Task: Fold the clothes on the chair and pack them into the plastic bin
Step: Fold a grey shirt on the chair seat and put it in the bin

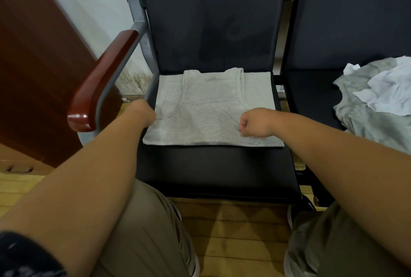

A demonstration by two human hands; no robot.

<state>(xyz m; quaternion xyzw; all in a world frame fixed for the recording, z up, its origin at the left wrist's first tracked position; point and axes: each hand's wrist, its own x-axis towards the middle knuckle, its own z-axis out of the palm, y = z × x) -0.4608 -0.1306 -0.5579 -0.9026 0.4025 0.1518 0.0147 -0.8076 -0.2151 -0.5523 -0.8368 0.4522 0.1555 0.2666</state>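
Perhaps waiting room; linked black seats (211, 21); wooden armrest (104, 76); plank floor (233, 232).

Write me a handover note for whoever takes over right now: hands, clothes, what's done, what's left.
Hands: the left hand is at the left edge of the grey tank top; its fingers are hidden, so the grip is unclear. The right hand pinches the top's fabric near its right side, fingers curled.
Things: the top lies flat on the black chair seat. A pile of grey and white clothes lies unfolded on the seat to the right. The plastic bin is not in view.
Done: the top appears partly folded.
Left: finish this fold, fold the pile, pack everything.
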